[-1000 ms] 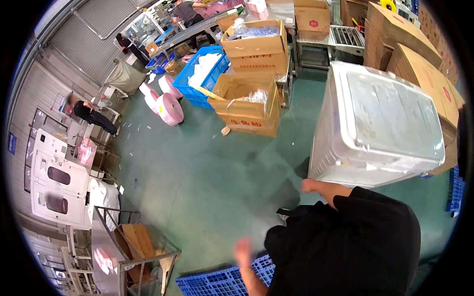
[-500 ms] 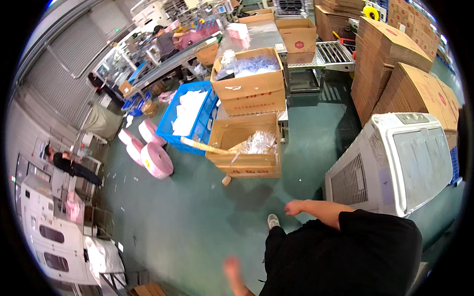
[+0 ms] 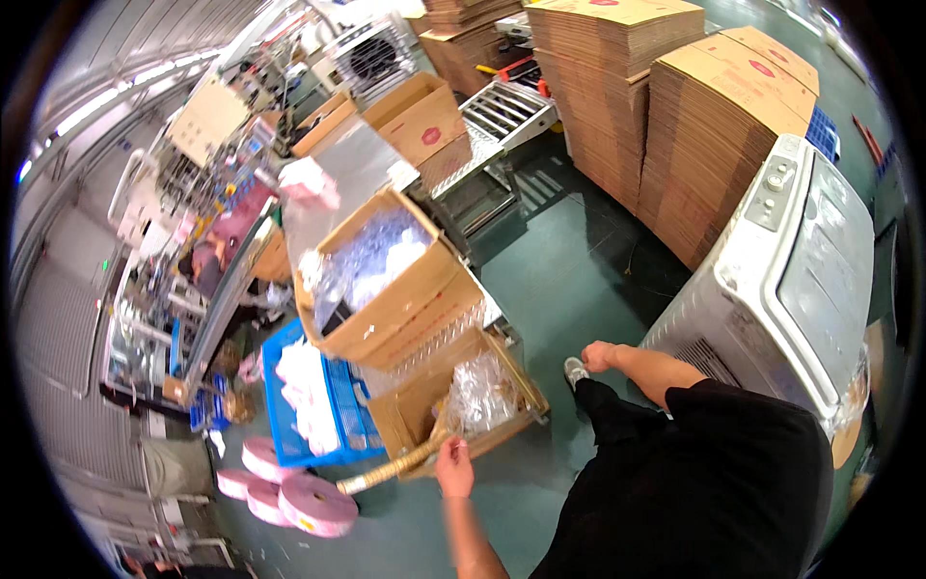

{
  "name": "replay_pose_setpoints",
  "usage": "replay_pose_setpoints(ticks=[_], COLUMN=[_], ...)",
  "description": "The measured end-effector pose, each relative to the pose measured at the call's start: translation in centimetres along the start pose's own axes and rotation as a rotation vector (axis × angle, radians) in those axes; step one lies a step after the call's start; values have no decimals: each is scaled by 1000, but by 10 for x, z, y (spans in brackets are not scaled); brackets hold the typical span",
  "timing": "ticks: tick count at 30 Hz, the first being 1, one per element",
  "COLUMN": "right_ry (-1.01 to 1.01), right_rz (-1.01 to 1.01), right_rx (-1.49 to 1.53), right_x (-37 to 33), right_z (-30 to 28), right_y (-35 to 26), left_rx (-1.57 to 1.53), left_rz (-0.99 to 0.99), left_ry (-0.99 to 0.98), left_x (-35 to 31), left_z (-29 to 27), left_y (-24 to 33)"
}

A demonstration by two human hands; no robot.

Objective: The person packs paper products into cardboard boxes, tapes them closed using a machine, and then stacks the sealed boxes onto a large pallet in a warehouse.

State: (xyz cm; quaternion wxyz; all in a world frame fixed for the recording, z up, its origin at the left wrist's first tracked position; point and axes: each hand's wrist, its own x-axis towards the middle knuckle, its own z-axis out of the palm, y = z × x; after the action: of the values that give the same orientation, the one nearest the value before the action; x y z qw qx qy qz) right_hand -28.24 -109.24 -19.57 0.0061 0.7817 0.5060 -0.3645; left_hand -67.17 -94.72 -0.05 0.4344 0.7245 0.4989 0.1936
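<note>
My left hand (image 3: 454, 469) hangs by the front edge of a low cardboard box (image 3: 410, 400), its fingers loosely bent and nothing seen in them. I cannot tell if it touches the box. Crumpled clear plastic film (image 3: 482, 394) lies in that box, and a long tan stick or tube (image 3: 391, 469) slants out over its edge beside my left hand. My right hand (image 3: 600, 357) is curled closed in front of my body, with nothing showing in it. Above the low box stands a larger cardboard box (image 3: 405, 314) filled with bluish and white plastic bags (image 3: 371, 256).
A blue crate (image 3: 357, 410) with white material stands left of the boxes, near pink rolls (image 3: 318, 504). At right is a white air cooler (image 3: 820, 280). Flat cardboard stacks (image 3: 603, 106) rise behind a roller conveyor (image 3: 506, 114). A metal table (image 3: 347, 169) runs back; another person (image 3: 207, 265) is far left.
My view has turned right and come nearer to the boxes. My left hand has risen from over the floor to the low box's edge. The right hand stays in front of my body.
</note>
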Motion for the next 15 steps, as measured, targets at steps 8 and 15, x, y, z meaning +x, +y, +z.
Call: replay_pose_setpoints(ticks=[8,15], right_ry=[54,281], right_rz=[-93,-1], right_rx=[255,338], right_x=[112,140], right_z=[-131,-316], right_y=[15,86], left_rx=[122,220], left_rz=[328,439], left_ry=[-133,-66], left_x=[227,366], left_z=[85,133], left_y=[121,169])
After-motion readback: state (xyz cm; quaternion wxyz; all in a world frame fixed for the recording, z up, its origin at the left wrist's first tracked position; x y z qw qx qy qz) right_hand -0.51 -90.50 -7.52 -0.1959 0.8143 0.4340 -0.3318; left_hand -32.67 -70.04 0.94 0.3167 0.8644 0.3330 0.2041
